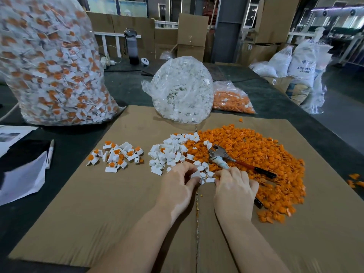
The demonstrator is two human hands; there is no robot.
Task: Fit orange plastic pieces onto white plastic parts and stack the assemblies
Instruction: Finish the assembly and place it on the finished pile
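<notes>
On the cardboard sheet (98, 223) lies a wide heap of orange pieces (256, 158) on the right and a heap of white parts (169, 152) in the middle. A small pile of finished white-and-orange assemblies (118, 156) sits to the left. My left hand (177, 184) pinches a white part (195, 174) at the near edge of the white heap. My right hand (234, 186) is beside it with fingers curled, fingertips at the white parts and the edge of the orange heap; what it holds is hidden.
Metal pliers with dark handles (226, 156) lie on the orange heap. Behind stand a bag of white parts (183, 89), a bag of orange pieces (232, 99) and a tall bag of assemblies (53, 62). A marker (50, 154) and papers (21, 178) lie left.
</notes>
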